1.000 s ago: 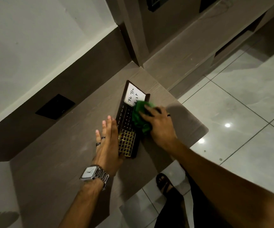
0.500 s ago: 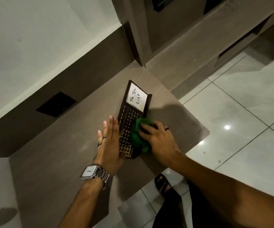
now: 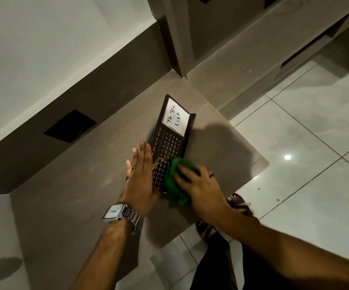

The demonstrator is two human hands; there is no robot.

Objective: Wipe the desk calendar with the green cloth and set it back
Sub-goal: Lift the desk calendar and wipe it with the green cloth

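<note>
Fingers of the left hand (image 3: 141,181) are laid flat and open against the calendar's (image 3: 170,141) left edge on the surface (image 3: 81,185). Its near end is pressed by the cloth (image 3: 175,181), bunched under the right hand (image 3: 202,188).

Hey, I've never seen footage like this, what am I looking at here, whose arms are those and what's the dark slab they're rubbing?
There is no machine here. A camera worn on a person's head looks down at their own two arms. The dark slab is a desk calendar lying flat on a brown desk, with a white "To Do List" card at its far end. The left hand, open and flat, rests along the calendar's edge. The right hand presses a green cloth onto the calendar's near end. A wristwatch sits on the left wrist.
</note>
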